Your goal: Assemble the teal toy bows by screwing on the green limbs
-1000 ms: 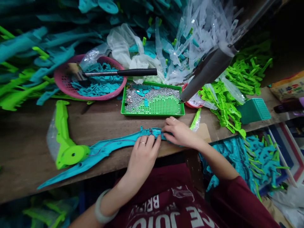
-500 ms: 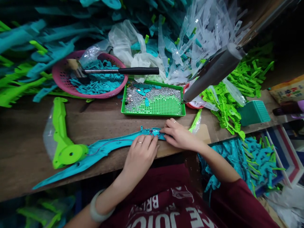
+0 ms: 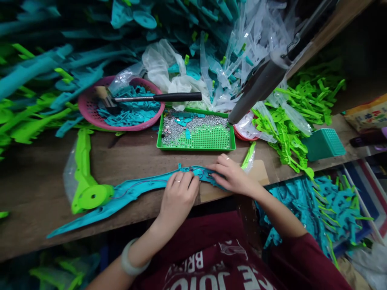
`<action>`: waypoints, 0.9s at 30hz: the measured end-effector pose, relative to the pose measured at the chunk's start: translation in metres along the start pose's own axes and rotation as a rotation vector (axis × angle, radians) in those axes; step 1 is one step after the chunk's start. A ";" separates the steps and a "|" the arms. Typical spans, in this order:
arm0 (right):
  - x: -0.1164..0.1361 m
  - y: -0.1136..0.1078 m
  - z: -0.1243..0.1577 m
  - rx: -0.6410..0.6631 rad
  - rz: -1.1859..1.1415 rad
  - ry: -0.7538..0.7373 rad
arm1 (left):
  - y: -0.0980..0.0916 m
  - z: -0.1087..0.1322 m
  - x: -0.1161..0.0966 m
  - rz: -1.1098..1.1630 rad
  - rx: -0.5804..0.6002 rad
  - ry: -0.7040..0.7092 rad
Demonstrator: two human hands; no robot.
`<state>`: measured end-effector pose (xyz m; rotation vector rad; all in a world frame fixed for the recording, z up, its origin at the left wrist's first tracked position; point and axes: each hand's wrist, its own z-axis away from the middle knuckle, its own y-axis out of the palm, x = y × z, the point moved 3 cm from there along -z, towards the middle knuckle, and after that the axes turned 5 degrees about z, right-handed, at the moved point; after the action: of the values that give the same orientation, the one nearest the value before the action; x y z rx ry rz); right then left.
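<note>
A long, curved blue plastic toy shell (image 3: 143, 182) lies open side up along the bench, with thin wires running inside it. My left hand (image 3: 180, 193) is closed over its near edge, fingertips resting inside beside a small round part (image 3: 198, 172). My right hand (image 3: 234, 175) is at the shell's right end, its thumb and fingers drawn together at a tiny dark piece (image 3: 209, 175). What exactly they grip is too small to make out. Joined to the shell's left part is a green plastic arm with a round hub (image 3: 93, 197), a clear piece attached.
Beyond the shell sits a green tray (image 3: 196, 148) of screws. A hammer (image 3: 175, 97) lies across a pink basket (image 3: 121, 128) of blue pieces. A grey electric screwdriver (image 3: 256, 90) hangs over the tray's right corner. Green parts (image 3: 287, 141) and a teal box (image 3: 325, 144) are at right.
My right hand has shifted slightly right along the shell, baring more of the round part and the dark piece. My left hand stays on the near edge. The view has shifted a little.
</note>
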<state>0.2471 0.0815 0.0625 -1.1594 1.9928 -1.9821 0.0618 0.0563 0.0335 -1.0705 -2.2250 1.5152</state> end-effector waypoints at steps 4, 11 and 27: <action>-0.011 -0.031 0.027 -0.291 0.024 0.113 | -0.008 0.000 -0.010 -0.096 -0.034 -0.047; 0.002 -0.022 0.056 -0.115 0.203 0.107 | -0.014 -0.006 -0.020 -0.213 0.120 -0.083; 0.009 -0.001 -0.043 0.429 0.230 -0.067 | -0.012 -0.012 -0.010 -0.060 0.217 -0.089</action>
<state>0.2172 0.1113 0.0734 -0.8433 1.4842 -2.0744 0.0706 0.0550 0.0509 -0.8804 -2.0683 1.7607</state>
